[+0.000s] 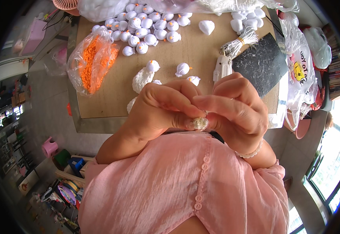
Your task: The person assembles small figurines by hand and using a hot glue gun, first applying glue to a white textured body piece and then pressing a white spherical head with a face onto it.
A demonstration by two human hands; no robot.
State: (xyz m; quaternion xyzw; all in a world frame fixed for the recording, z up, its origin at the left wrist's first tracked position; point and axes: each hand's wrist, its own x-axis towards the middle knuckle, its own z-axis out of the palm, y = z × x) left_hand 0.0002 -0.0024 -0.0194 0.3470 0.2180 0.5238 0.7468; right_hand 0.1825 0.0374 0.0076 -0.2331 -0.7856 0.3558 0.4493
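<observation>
Close to my chest, at the table's near edge, my left hand and my right hand meet at the fingertips. Between them they pinch a small whitish piece with a yellowish, rough-looking end; the fingers hide the rest of it. Just beyond my hands lie small white wrapped heads with orange beaks. One such head rests against a fluffy white body. A white glue gun lies beyond my right hand, which partly covers it.
A plastic bag of orange pieces lies at the table's left. Several more beaked heads cluster behind. At right are a bundle of white wires, a dark square board, white foam-like shapes and a hanging plastic bag.
</observation>
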